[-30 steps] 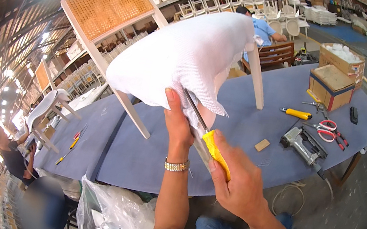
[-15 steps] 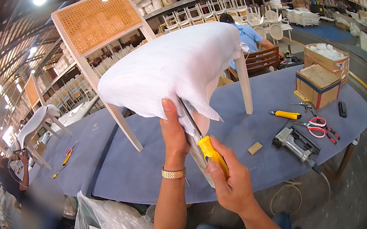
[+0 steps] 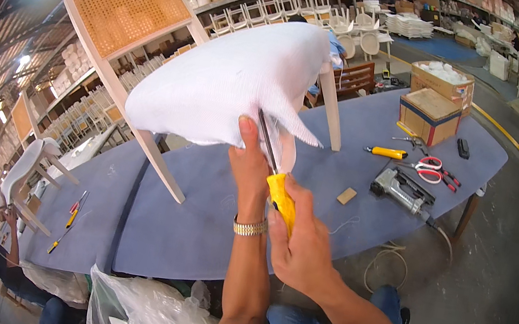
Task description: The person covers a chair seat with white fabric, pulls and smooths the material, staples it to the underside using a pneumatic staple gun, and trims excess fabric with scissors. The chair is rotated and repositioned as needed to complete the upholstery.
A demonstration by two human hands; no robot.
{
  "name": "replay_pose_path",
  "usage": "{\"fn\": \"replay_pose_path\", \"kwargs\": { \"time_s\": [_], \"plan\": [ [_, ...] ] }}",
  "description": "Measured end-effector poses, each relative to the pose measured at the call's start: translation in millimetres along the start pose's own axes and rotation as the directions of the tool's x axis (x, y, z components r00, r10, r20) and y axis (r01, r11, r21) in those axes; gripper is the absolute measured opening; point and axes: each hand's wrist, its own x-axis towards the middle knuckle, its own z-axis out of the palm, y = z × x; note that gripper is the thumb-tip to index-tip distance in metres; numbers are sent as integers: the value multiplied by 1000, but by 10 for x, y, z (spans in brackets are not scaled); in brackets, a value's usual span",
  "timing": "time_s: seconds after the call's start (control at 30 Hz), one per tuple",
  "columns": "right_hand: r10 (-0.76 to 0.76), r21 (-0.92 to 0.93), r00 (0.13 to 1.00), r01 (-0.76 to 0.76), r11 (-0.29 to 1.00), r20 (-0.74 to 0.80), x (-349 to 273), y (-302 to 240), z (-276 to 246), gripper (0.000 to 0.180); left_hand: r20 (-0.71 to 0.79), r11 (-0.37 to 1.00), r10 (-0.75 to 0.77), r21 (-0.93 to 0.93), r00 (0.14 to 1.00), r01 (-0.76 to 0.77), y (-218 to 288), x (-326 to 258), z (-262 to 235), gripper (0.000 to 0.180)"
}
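Note:
A wooden chair with a cane back [image 3: 127, 7] stands on the table, its padded seat [image 3: 217, 85] covered in white fabric. At the seat's near corner the fabric splits into a loose pointed flap [image 3: 297, 126]. My left hand [image 3: 250, 167], with a gold band on the wrist, is closed at this corner, thumb up against the fabric; its other fingers are mostly hidden. My right hand [image 3: 301, 242] is wrapped round the yellow handle of a screwdriver-like tool [image 3: 280, 200]. The tool's dark shaft slants up to the fabric beside my left thumb, where its tip meets the cloth.
On the blue-covered table [image 3: 205, 236] lie a staple gun [image 3: 403, 191] with a hose, scissors [image 3: 428, 169], a yellow-handled tool [image 3: 386, 152] and a small block [image 3: 346, 196]. Cardboard boxes [image 3: 429, 115] stand behind. Plastic sheeting [image 3: 156, 314] hangs below; a person [image 3: 1, 248] works at left.
The whole view has shifted, so things sit further left. The tool stands steeper, with my right hand closer to my left. The fabric flap's tip has risen.

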Motion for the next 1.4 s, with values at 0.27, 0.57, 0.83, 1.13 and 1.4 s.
{"fn": "replay_pose_path", "kwargs": {
  "time_s": [0.27,0.57,0.83,1.13,1.4],
  "plan": [
    [280,514,952,-304,802,126,-125,70,286,39,42,1000,-6,31,999,5,89,-52,30,85],
    [254,889,880,-441,126,400,-166,0,314,39,70,1000,-10,23,998,8,12,22,-77,89],
    [165,905,901,-417,80,401,-167,126,199,43,-1,997,73,-9,997,-73,48,-19,23,89],
    [58,890,908,-390,-236,414,-186,268,203,41,35,1000,13,6,999,-14,51,-2,-37,87],
    [150,845,937,-349,405,315,-125,333,202,42,147,996,85,-9,985,-85,129,-63,42,94]
  ]
}}
